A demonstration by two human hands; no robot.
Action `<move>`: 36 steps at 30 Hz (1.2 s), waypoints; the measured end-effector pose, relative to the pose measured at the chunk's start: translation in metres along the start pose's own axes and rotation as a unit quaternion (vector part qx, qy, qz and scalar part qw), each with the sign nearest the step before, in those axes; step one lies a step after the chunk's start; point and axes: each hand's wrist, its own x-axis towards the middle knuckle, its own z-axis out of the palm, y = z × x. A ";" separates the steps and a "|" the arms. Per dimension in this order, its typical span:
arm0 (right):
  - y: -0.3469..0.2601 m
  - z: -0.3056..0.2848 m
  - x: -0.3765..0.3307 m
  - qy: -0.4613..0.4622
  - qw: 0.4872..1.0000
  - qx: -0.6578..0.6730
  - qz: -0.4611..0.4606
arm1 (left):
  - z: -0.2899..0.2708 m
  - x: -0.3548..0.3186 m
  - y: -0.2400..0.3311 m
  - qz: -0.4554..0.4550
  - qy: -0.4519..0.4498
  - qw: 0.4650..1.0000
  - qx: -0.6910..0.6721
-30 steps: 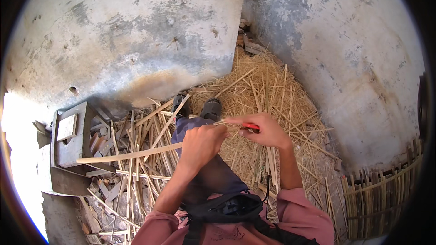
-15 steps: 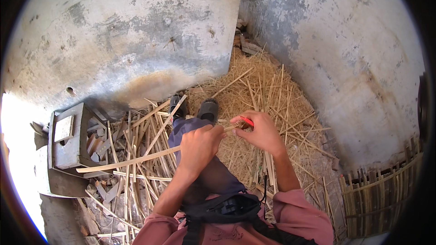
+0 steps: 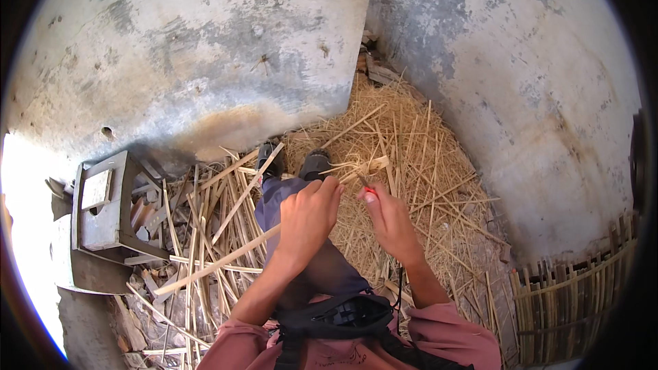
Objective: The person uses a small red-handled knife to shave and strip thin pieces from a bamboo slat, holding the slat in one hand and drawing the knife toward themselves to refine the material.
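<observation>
Left of the black waist pouch (image 3: 341,314) and beyond it, my left hand (image 3: 310,216) was closed around a pale wooden strip (image 3: 218,260); beyond the pouch and to its right, my right hand (image 3: 391,227) gripped a small knife (image 3: 370,190) with a red handle, its short blade aimed away from the pouch. Paring of this kind called, in my judgement, for a firm left hand, so that the wooden strip could not roll; for a blade laid nearly flat, taking thin, even slivers along the grain; and for strokes led away from the left hand, which sat close to the edge. The long free tail deserved care too, since a knock there would likely have twisted the end being cut.

The wooden strip ran from well left of the pouch, where its tail hung over scattered sticks (image 3: 247,194), up to my left hand. It looked straw-coloured, slim, flat and nearly straight, most likely split bamboo. Past that hand, farther out from the pouch, showed wispy curls (image 3: 346,166) and, to their right, a broader pale piece (image 3: 377,164); whether either was joined to the wooden strip, I could not tell.
</observation>
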 end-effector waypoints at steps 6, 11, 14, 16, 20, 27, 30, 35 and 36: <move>0.015 0.026 0.004 0.072 0.990 -0.119 0.002 | 0.004 -0.001 0.002 -0.007 0.003 1.000 -0.011; 0.014 0.025 0.012 0.031 0.985 -0.168 0.017 | 0.010 -0.003 0.000 -0.001 0.026 0.998 0.062; 0.018 0.027 0.016 0.025 0.984 -0.174 0.005 | 0.020 -0.005 -0.002 0.028 0.075 0.991 0.110; 0.019 0.027 0.019 0.016 0.985 -0.169 0.012 | 0.023 -0.008 -0.001 0.041 0.097 0.986 0.131; 0.021 0.027 0.024 -0.013 0.989 -0.137 0.045 | 0.026 -0.013 0.003 0.039 0.109 0.985 0.132; 0.033 -0.001 0.033 -0.107 0.994 0.014 0.003 | 0.028 -0.017 -0.011 0.106 0.082 0.979 0.151; 0.045 -0.005 0.032 -0.117 0.991 -0.050 -0.035 | 0.030 -0.017 -0.018 0.156 0.056 0.968 0.191; 0.037 -0.003 0.035 -0.145 0.982 -0.120 -0.002 | 0.030 -0.013 -0.033 0.202 0.021 0.957 0.206; 0.035 -0.001 0.036 -0.148 0.979 -0.140 0.004 | 0.030 -0.013 -0.034 0.203 0.019 0.955 0.213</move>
